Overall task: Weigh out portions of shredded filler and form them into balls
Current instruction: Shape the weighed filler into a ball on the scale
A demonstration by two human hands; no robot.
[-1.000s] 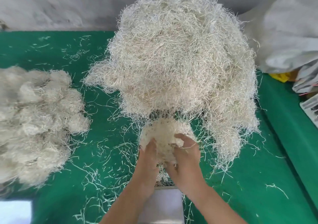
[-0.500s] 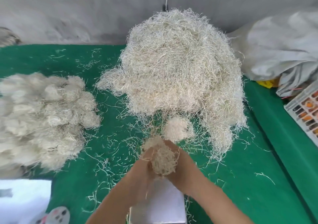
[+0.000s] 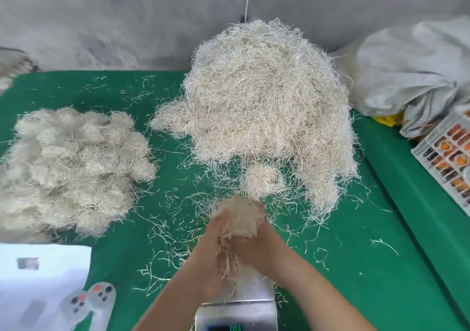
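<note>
A clump of pale shredded filler [image 3: 239, 216] is squeezed between my left hand [image 3: 213, 244] and my right hand [image 3: 259, 246], palms cupped round it above a steel scale [image 3: 254, 305] at the bottom centre. Strands hang down between the palms. A big loose heap of filler [image 3: 267, 106] rises behind on the green table [image 3: 356, 267]. One small tuft [image 3: 262, 178] lies at the heap's foot, just beyond my hands. Several formed balls [image 3: 71, 167] are piled at the left.
Loose strands litter the green cloth around the scale. A white sheet [image 3: 43, 279] and a white paw-shaped item [image 3: 94, 302] lie at the bottom left. A grey sack [image 3: 412, 71] and a white crate [image 3: 447, 157] stand at the right, past the table's edge.
My hands lifted a clump off the pile's foot and drew it toward me over the scale, pressing it smaller. The view tilted down, revealing the scale, the white sheet and the crate.
</note>
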